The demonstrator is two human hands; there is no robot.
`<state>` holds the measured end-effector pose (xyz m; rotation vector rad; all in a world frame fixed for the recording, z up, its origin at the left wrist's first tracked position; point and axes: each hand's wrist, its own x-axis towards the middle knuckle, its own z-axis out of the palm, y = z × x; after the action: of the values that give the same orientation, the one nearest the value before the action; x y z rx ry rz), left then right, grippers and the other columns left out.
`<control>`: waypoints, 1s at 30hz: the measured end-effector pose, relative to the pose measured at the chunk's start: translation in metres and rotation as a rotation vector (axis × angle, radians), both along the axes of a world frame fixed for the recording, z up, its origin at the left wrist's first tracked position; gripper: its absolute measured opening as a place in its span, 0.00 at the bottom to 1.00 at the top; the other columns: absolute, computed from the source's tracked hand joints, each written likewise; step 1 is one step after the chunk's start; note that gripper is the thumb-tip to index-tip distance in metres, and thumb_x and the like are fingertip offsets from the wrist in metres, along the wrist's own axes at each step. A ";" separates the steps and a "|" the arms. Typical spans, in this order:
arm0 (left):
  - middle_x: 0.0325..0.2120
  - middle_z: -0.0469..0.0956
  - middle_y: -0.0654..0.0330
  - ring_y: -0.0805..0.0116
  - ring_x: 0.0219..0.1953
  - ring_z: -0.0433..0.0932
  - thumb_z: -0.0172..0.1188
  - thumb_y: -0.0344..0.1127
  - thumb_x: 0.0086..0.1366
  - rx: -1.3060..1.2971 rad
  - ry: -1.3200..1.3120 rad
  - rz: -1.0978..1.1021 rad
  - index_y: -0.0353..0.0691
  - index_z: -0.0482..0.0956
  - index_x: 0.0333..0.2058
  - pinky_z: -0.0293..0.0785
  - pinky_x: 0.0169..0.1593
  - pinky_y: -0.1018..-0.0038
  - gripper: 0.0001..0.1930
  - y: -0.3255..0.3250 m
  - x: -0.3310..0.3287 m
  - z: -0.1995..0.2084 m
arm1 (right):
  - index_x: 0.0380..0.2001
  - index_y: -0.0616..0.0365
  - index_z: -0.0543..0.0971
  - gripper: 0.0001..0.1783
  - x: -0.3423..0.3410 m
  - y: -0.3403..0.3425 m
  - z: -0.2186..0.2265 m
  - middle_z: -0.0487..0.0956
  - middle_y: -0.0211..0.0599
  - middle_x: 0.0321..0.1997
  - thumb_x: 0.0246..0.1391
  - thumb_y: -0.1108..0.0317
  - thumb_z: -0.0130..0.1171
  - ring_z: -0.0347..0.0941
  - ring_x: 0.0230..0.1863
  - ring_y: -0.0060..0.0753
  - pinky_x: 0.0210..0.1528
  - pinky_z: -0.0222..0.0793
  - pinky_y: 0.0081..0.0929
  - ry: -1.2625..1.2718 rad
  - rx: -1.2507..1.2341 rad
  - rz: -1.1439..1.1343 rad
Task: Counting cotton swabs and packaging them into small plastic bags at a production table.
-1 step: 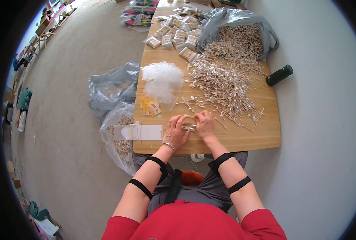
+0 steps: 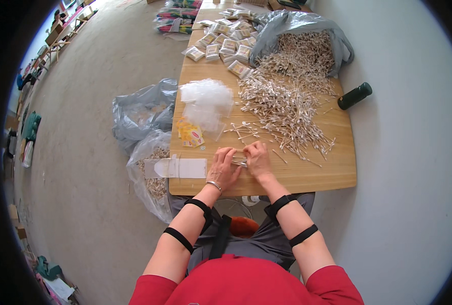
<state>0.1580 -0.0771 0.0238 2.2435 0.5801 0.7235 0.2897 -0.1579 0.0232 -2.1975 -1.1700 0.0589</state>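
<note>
Near the table's front edge, my left hand (image 2: 224, 169) and my right hand (image 2: 258, 160) close in from either side on a small bundle of cotton swabs (image 2: 239, 161). The fingers of both hands are bent around it, with the fingertips nearly meeting at its far side. Part of the bundle is hidden under them. Beyond my hands lies a large loose heap of cotton swabs (image 2: 282, 109), with a few stray ones close by. To the left of my left hand is a white card strip (image 2: 191, 168) that overhangs the table edge.
Clear plastic sleeves (image 2: 205, 99) and yellow printed cards (image 2: 190, 134) lie at the left. Filled small packets (image 2: 228, 46) are piled at the back beside a grey bag (image 2: 343, 48) of swabs. A dark green bottle (image 2: 355, 95) is by the wall. Plastic bags (image 2: 144, 109) sit left of the table.
The fingers of my right hand have shifted very slightly to the left, toward my left hand. Everything else looks the same.
</note>
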 end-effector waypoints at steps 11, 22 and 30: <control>0.46 0.70 0.52 0.54 0.54 0.66 0.64 0.34 0.49 0.158 0.068 -0.071 0.37 0.69 0.49 0.53 0.65 0.58 0.27 0.004 0.000 -0.002 | 0.37 0.49 0.80 0.14 0.018 0.008 0.012 0.72 0.34 0.39 0.45 0.73 0.53 0.66 0.42 0.39 0.47 0.65 0.34 -0.092 -0.115 -0.019; 0.44 0.72 0.50 0.52 0.50 0.70 0.61 0.29 0.50 0.023 -0.031 -0.034 0.36 0.66 0.52 0.56 0.63 0.57 0.27 0.006 -0.004 -0.003 | 0.43 0.49 0.77 0.18 0.004 -0.003 0.008 0.72 0.31 0.48 0.46 0.72 0.50 0.63 0.54 0.39 0.54 0.60 0.37 -0.189 -0.053 0.017; 0.48 0.72 0.52 0.64 0.53 0.70 0.43 0.19 0.62 -0.420 -0.314 0.143 0.33 0.64 0.54 0.66 0.58 0.71 0.20 0.015 -0.001 -0.025 | 0.63 0.66 0.53 0.41 -0.052 -0.015 0.002 0.49 0.50 0.69 0.55 0.50 0.51 0.40 0.71 0.48 0.70 0.35 0.43 -0.248 -0.293 0.159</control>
<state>0.1571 -0.0623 -0.0011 1.6761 0.6691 0.9101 0.2381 -0.1727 0.0257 -2.4119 -1.5574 0.0261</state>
